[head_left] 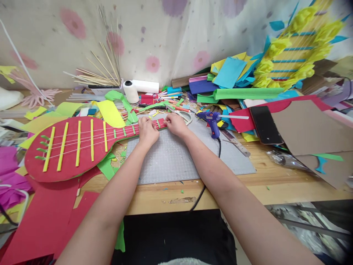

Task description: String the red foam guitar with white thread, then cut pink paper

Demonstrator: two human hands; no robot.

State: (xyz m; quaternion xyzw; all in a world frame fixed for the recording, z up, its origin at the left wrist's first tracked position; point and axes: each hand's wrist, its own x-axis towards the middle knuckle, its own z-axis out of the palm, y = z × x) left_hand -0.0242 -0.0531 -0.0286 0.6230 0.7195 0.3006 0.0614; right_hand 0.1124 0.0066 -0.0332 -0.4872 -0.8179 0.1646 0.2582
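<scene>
A red handmade toy lute (72,145) lies with its round body at the left and its neck pointing right. Yellow strips cross the body, green strips cross the neck, and thin white strings run along it. My left hand (148,131) is closed over the neck, its fingers bent down on the strings. At the neck's far end, my right hand (176,125) pinches the tip; what lies under those fingertips is hidden. Scissors (187,117) lie just behind my right hand. The neck end rests over a grey cutting mat (168,158).
Right of my hands sits a purple glue gun (212,121) with its cord (220,149) running over the front edge. A metal ruler (237,143), a phone (265,125) and cardboard (299,125) lie farther right. Behind are a thread spool (130,92), sticks (96,78) and coloured scraps.
</scene>
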